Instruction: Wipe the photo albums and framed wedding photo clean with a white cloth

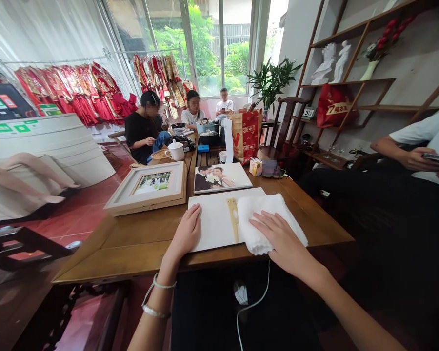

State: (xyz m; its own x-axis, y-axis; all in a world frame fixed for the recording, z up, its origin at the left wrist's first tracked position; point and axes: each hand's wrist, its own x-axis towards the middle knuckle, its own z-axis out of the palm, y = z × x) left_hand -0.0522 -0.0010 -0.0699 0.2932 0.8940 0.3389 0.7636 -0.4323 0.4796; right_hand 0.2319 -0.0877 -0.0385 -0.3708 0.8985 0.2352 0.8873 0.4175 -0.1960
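My left hand (188, 230) rests on the left edge of a flat white board (212, 219), its fingers stretched out and holding nothing. On the right, my right hand (276, 239) lies flat with spread fingers on a folded white towel (251, 240). The towel covers the right part of the board. Between the hands, a pale yellow comb-like tool (233, 222) lies on the board, close against the towel; its exact kind is unclear. Just behind the board lies a photo panel (223, 177) showing a couple.
Stacked wooden picture frames (148, 187) lie left on the table (131, 246). Farther back are a white mug (175, 151), a red-and-tan paper bag (247, 134), a small box (255, 166) and a phone (273, 169). People sit behind the table and at the right. A white cable (254, 303) hangs near my lap.
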